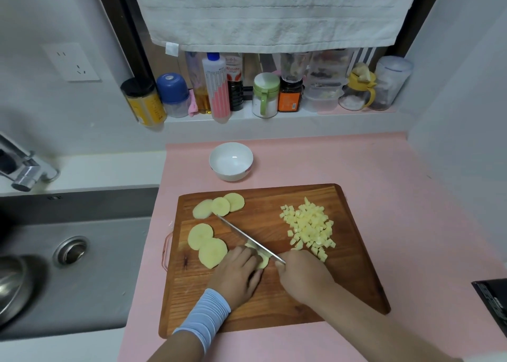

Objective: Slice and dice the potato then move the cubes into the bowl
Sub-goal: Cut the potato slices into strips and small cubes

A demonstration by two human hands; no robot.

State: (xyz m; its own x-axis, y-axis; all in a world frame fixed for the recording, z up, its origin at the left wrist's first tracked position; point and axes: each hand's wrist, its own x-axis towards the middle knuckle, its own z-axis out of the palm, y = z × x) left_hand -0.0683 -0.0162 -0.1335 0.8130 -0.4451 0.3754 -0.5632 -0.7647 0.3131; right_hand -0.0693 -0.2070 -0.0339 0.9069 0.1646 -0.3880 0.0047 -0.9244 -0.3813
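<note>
Pink counter mat (384, 169) is overlaid by a wooden cutting board (343, 252), where a potato slice (262, 263) is held down by the curled fingers of the left hand (236, 274). It is met by the blade of a knife (247, 237), whose handle is gripped by the right hand (304, 276). Diced cubes (310, 227) are heaped just to the right, whole slices (208, 245) are laid to the left, and a white bowl (212, 160) is set beyond the board, with a sink (82, 265) further left.

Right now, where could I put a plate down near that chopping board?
Free: the pink mat right of the cutting board, between it and the wall, and behind it right of the bowl. The board is crowded: potato slices left, cubes right, left hand, right hand and knife in the middle. The sill is packed with jars.
</note>
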